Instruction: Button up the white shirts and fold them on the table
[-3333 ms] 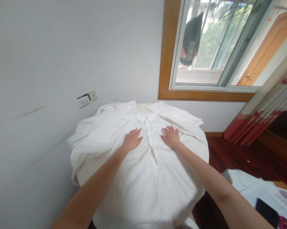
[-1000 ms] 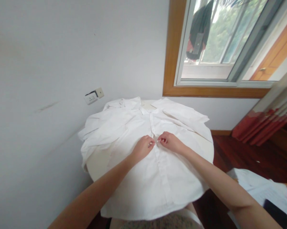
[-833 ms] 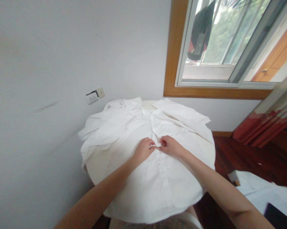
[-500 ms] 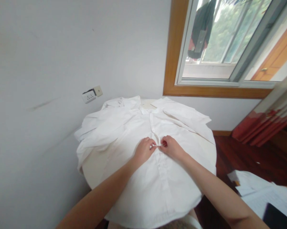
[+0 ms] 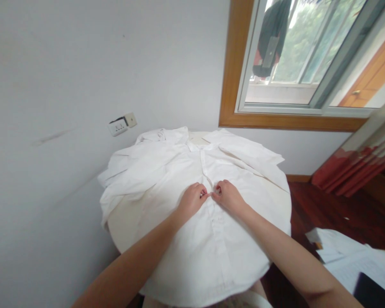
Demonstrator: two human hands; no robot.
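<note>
A white shirt (image 5: 179,171) lies spread front side up over a round, pale table (image 5: 123,224), its collar toward the wall and its hem toward me. At the middle of the front placket, my left hand (image 5: 194,198) pinches the fabric from the left. Close against it, my right hand (image 5: 227,195) pinches the placket from the right, the fingertips nearly meeting. Any button between the fingers is too small to make out. Above the hands the placket gapes slightly; below them it lies closed down to the hem.
Behind the table is a white wall with a socket (image 5: 118,127). A wood-framed window (image 5: 285,121) is at the upper right, beside a red and beige curtain (image 5: 346,164). Papers (image 5: 355,252) and a dark phone-like object (image 5: 373,291) lie at the lower right.
Both hands stay at the same spot on the placket, with the fingertips shifting slightly. The fold of cloth stretched between them shows less now. The view has moved a little.
</note>
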